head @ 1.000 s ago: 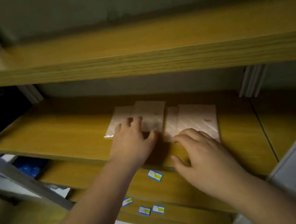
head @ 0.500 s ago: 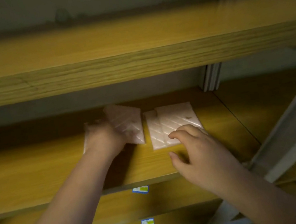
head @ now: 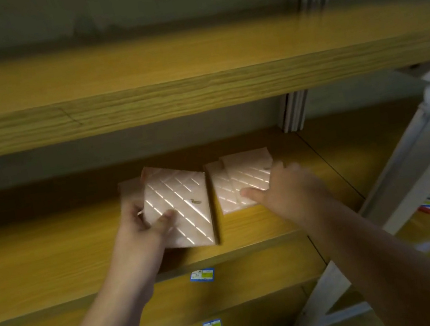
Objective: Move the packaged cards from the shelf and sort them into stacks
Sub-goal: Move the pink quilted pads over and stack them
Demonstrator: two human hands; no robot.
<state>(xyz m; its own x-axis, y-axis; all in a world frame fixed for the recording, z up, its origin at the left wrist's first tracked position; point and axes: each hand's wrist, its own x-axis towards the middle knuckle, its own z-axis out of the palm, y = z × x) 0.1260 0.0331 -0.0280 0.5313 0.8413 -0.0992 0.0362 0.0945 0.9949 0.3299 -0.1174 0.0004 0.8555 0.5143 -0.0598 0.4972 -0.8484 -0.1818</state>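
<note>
The cards lie on the middle shelf (head: 52, 245) in two groups. The left pack (head: 182, 210) is lifted at its near edge and tilted, its long axis running from far-left to near-right. A second pack (head: 130, 193) shows behind it, mostly hidden. The left hand (head: 145, 230) holds the tilted pack at its near-left corner, thumb on top, the other fingers curled underneath. Since the grip sits at one corner, I judge the pack will want to pivot as it comes out.

The right pair (head: 242, 183) lies flat, one pack overlapping the other, long axis pointing away from the person. The right hand (head: 282, 188) rests over its right edge with the thumb pressed on the near part of the top pack. The other fingers are blurred, so I cannot tell whether they have closed on anything. The pair lies just left of that hand and under it, so a pull toward the shelf edge looks like the shortest way out.

Each pack bears diagonal shiny stripes and a small gold mark (too small to read). Blue-and-yellow labels (head: 202, 275) sit on the lower shelves; their print is illegible.
</note>
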